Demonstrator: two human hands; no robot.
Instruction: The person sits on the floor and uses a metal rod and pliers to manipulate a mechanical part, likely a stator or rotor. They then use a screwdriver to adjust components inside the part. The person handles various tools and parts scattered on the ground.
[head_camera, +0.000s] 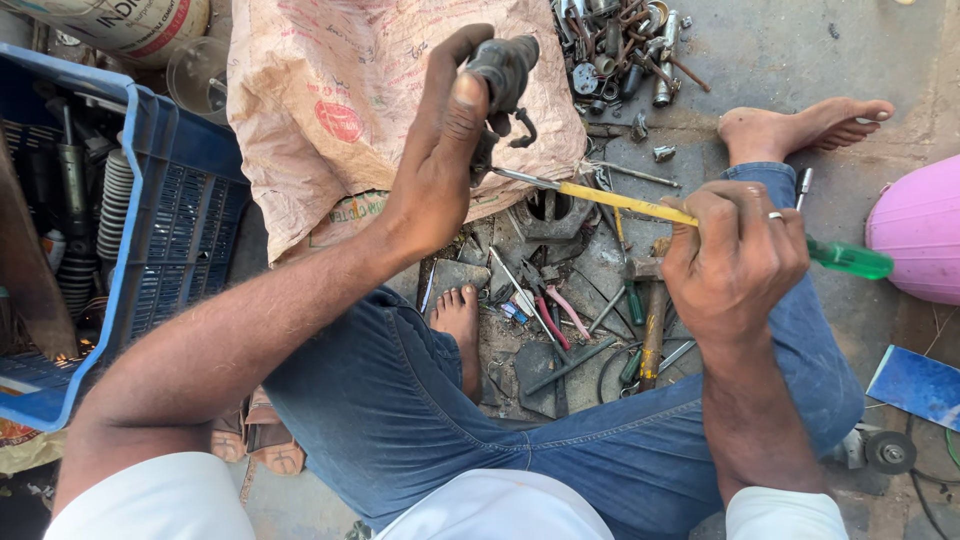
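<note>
My left hand (440, 150) is raised and grips a dark, greasy metal part (503, 70) with a small hook-like lever on its side. My right hand (735, 255) holds a screwdriver (640, 203) with a yellow shaft section and a green transparent handle end (850, 258). Its metal tip reaches left to the underside of the dark part. I sit on the ground in blue jeans, with one bare foot (458, 318) tucked in and the other foot (800, 128) stretched out to the right.
A worn paper sack (340, 110) lies behind the hands. A blue plastic crate (160, 220) with springs and parts stands left. Loose tools, pliers and a hammer (652, 320) lie between my legs. Bolts are piled (625, 50) at the top. A pink rounded object (920, 230) sits right.
</note>
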